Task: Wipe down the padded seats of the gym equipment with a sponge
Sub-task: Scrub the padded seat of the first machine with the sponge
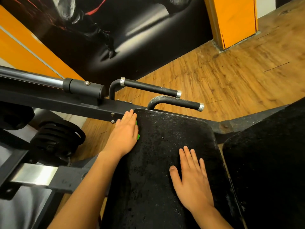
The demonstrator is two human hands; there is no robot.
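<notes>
Wiping in progress: left hand [125, 135] presses flat on green sponge [138, 136] at seat [165, 146] left edge; right hand [192, 177] open, empty, bracing seat; next, sweep sponge across

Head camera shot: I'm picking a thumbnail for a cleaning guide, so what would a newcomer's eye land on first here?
Probably the two bare hands pressed flat on the black padded seat in the centre. The left hand sits at the seat's far left edge covering a green sponge that barely peeks out, while the right hand rests open nearer the camera. Next come the two black grip handles beyond the seat, against the wooden floor.
</notes>
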